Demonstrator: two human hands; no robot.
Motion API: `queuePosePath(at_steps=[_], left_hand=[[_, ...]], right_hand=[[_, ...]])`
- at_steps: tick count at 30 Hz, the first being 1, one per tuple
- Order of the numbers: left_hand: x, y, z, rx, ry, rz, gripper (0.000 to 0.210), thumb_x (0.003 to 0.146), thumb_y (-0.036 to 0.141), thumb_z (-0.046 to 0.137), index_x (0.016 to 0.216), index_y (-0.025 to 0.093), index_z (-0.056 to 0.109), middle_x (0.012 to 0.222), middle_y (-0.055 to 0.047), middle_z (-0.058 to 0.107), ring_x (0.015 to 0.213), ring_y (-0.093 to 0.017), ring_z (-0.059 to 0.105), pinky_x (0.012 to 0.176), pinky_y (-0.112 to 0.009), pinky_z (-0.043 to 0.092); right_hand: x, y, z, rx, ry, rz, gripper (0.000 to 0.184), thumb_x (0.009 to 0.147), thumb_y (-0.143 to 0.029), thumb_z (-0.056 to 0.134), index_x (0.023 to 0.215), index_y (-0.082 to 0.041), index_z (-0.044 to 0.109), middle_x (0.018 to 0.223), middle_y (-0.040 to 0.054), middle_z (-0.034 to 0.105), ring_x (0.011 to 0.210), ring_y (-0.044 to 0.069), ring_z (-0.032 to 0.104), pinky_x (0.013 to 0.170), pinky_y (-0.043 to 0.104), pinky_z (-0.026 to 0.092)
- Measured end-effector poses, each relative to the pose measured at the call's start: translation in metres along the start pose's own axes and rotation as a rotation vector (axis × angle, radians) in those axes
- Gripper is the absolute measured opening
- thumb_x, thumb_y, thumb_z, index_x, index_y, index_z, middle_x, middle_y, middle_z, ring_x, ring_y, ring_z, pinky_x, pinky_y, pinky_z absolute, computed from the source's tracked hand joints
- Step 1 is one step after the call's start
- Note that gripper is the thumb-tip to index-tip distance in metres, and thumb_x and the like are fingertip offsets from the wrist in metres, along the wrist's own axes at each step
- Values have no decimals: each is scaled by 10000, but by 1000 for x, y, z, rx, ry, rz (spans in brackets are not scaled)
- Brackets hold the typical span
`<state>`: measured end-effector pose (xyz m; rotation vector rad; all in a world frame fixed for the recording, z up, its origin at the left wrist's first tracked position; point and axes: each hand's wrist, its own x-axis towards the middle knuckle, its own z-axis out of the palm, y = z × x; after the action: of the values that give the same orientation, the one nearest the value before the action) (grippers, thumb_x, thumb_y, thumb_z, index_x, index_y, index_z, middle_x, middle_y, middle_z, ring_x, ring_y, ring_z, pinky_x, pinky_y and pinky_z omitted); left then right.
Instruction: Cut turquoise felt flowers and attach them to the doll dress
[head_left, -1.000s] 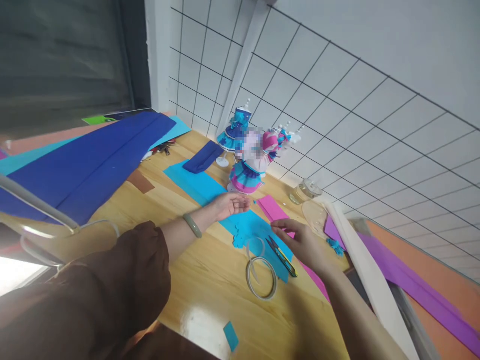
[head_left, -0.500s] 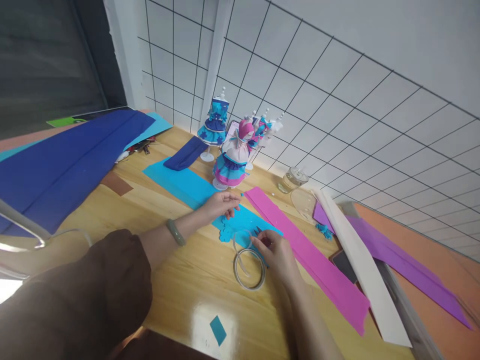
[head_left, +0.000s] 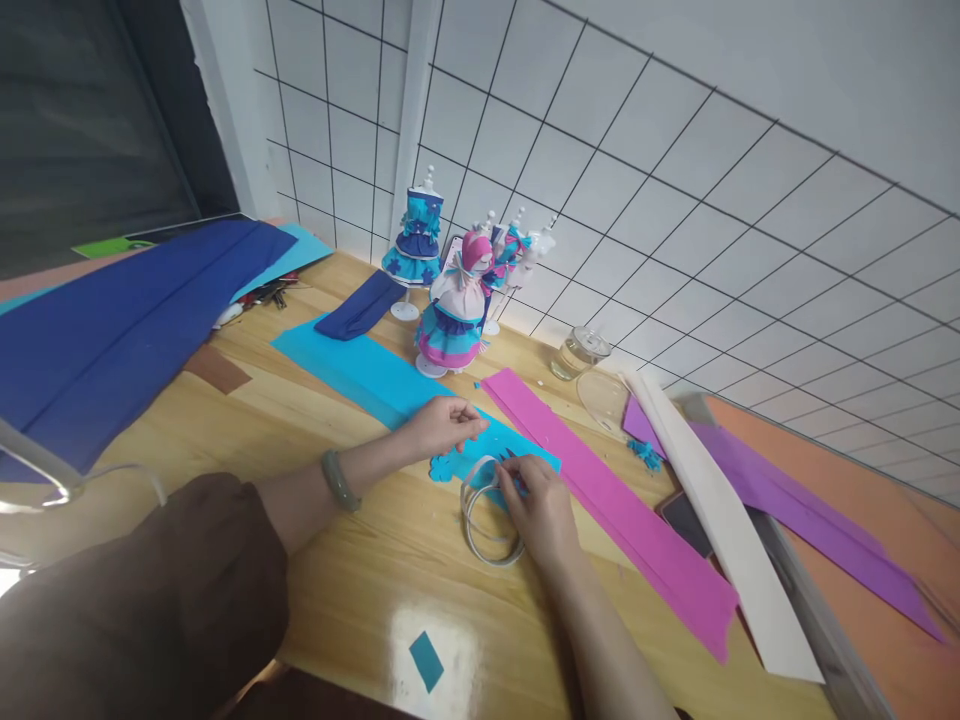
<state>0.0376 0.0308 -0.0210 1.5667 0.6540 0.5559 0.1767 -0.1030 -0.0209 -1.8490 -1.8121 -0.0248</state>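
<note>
A wide wooden tabletop (head_left: 352, 620) spreads beneath a wall (head_left: 600, 120) ruled with a dark grid. A dark blue sheet (head_left: 150, 310) covers its left end; a pink strip (head_left: 615, 500) runs along the right, and a bright blue strip (head_left: 360, 375) lies across the middle. Behind stand small dressed figures, among them one in blue (head_left: 414, 240) and one in pink and white (head_left: 454, 310). The right hand (head_left: 544, 500) appears to pinch a pale loose loop of tape (head_left: 469, 475) between thumb and fingertips. The left hand (head_left: 446, 425), over the blue strip, has its fingers drawn in toward the thumb; whether they grip anything cannot be told. The tape roll (head_left: 487, 560) rests on the tabletop just beside the right hand, the loop curling over it. Good handling here likely means pinching only the tape's edge, lifting gently, and keeping the curl from twisting onto the roll or catching the blue flower cut-outs (head_left: 441, 466) nearby. A teal scrap (head_left: 427, 661) lies at the near edge.
</note>
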Motion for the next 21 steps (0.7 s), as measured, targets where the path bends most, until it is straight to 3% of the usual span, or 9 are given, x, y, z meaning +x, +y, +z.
queuePosePath(at_steps=[5, 11, 16, 21], left_hand=[[-7, 5, 0, -137, -232, -183, 442, 656, 552, 580, 728, 116, 569, 656, -59, 630, 460, -100, 539, 332, -176, 319], [-10, 8, -1, -330, -469, -308, 373, 605, 431, 694, 790, 124, 589, 764, -90, 656, 640, -151, 620, 413, -178, 374], [-10, 3, 1, -469, -471, -394, 396, 586, 276, 743, 890, 141, 530, 775, -74, 652, 715, -165, 636, 520, -199, 447], [-12, 0, 3, -473, -446, -372, 440, 560, 223, 757, 924, 141, 523, 756, -44, 640, 653, -147, 631, 595, -256, 489]], right_hand=[[-1, 4, 0, -92, 86, -107, 156, 856, -248, 459, 833, -175, 595, 786, 62, 620, 745, 180, 545, 671, 300, 398], [-1, 5, -1, -150, 88, -172, 163, 863, -206, 444, 877, -174, 604, 822, 77, 626, 781, 189, 547, 692, 317, 384], [-2, 6, -2, -173, 81, -253, 180, 868, -196, 437, 896, -180, 615, 858, 85, 630, 801, 192, 547, 688, 322, 372], [-3, 5, -1, -95, 50, -252, 171, 863, -183, 448, 906, -181, 614, 851, 74, 633, 802, 187, 555, 694, 325, 386]])
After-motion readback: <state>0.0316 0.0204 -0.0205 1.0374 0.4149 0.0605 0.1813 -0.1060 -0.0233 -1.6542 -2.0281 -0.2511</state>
